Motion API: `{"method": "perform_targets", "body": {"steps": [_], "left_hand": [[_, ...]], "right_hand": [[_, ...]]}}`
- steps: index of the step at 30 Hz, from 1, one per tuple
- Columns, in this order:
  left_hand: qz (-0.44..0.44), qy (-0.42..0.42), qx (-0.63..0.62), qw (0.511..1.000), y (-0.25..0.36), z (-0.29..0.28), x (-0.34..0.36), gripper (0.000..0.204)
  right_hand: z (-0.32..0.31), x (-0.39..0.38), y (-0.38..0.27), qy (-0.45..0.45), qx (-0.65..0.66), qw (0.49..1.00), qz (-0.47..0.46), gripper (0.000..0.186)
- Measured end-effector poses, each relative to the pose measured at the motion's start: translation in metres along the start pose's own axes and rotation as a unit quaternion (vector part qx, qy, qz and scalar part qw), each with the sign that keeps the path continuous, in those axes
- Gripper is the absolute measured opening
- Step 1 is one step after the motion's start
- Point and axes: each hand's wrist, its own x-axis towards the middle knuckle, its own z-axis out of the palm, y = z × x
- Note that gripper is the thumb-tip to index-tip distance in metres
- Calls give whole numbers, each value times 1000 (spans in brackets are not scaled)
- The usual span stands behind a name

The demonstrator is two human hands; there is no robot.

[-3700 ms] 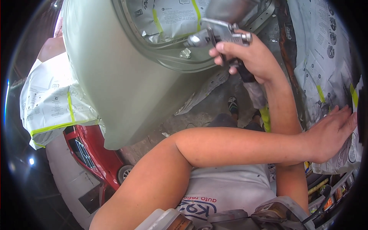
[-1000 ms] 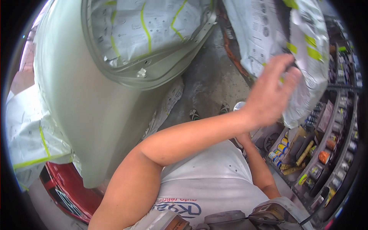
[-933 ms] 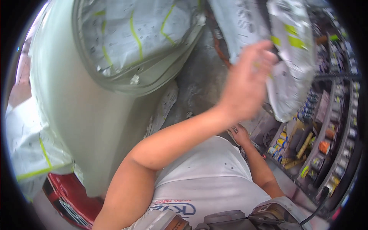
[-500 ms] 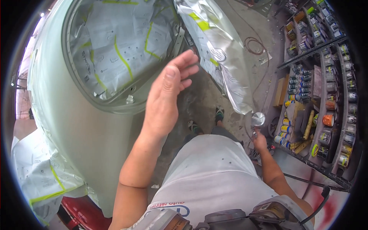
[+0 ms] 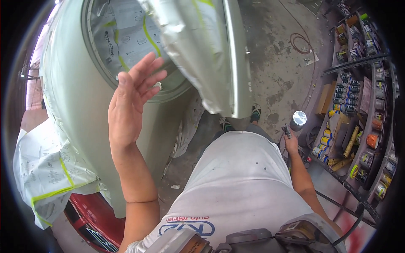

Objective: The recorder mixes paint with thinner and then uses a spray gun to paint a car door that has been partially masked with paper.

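My left hand (image 5: 126, 103) is raised in front of the pale green car body (image 5: 74, 76), fingers stretched and a little apart, holding nothing. Beyond its fingertips is the door opening, covered with white masking paper (image 5: 130, 40) and yellow-green tape. A car door (image 5: 206, 55), partly wrapped in masking film, stands ajar to the right of that hand, apart from it. Low at my right side, my right hand (image 5: 291, 145) is closed around the handle of a spray gun (image 5: 287, 131) with a round silver cup (image 5: 299, 118). The gun's nozzle cannot be made out.
Shelves of paint cans (image 5: 373, 141) line the right side. A coiled hose (image 5: 300, 43) lies on the stained concrete floor (image 5: 274, 63). Masking paper (image 5: 50, 168) drapes over the car at left, above a red car part (image 5: 95, 215).
The door has swung in toward the car, covering more of its opening. My left hand has moved left, away from the door. My right hand still holds the spray gun low.
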Motion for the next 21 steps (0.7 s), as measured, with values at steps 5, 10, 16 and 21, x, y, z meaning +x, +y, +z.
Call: {"method": "perform_targets", "body": {"steps": [5,10,16,21], "left_hand": [[-25,75,-21,997,-16,-13,-2,73],[-34,188,26,981,-26,-45,13,74],[-68,302,89,947,-40,-92,50,83],[-96,357,149,917,-48,-118,63,89]], "right_hand": [[-11,2,-44,-26,14,1000,5,61],[-21,14,-69,-39,35,998,27,60],[-32,66,-62,9,88,995,-46,60],[-56,140,-65,26,111,991,-73,61]]}}
